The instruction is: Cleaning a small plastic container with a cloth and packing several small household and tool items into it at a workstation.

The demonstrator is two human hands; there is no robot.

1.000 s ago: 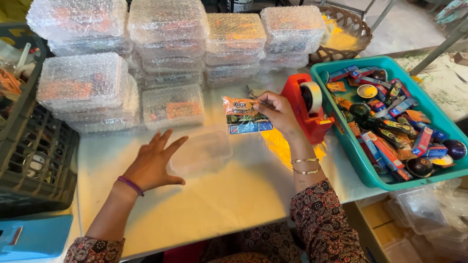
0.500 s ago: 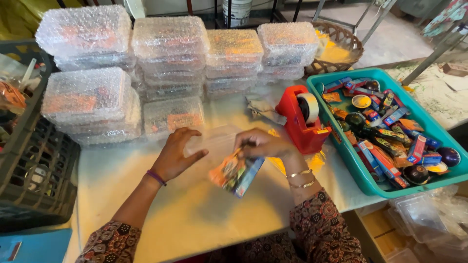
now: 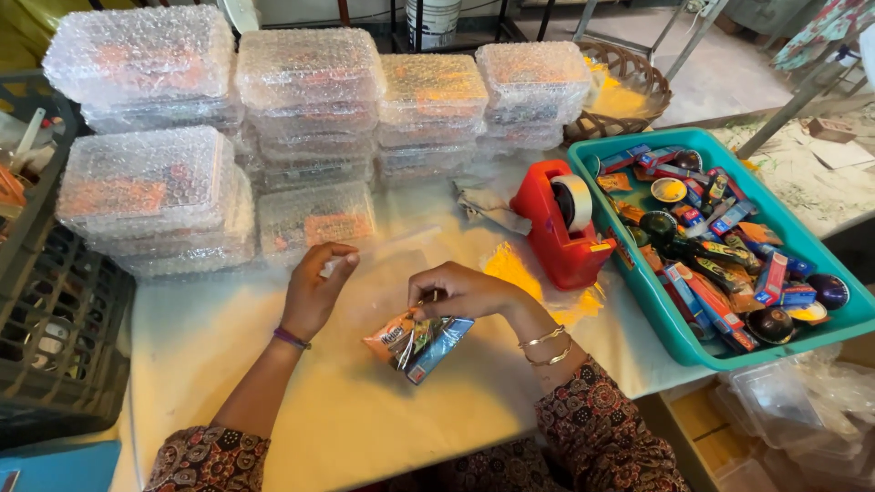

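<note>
My right hand (image 3: 467,292) pinches a small bunch of packets (image 3: 417,343), orange and blue, just above the cream tablecloth near the front. My left hand (image 3: 314,284) is curled with thumb and fingers closed on the edge of a clear plastic box (image 3: 392,248), which is hard to make out against the cloth. The two hands are a short distance apart. A red tape dispenser (image 3: 558,228) with a white roll stands just right of my right hand.
Stacks of bubble-wrapped boxes (image 3: 310,100) fill the back of the table. A teal tray (image 3: 670,333) of small colourful packets and round tins sits at the right. A woven basket (image 3: 638,96) is behind it, a black crate (image 3: 50,319) at the left, yellow powder (image 3: 510,266) on the cloth.
My right hand carried the packets from the table's middle down toward me. My left hand went from lying flat on the clear box to pinching its edge.
</note>
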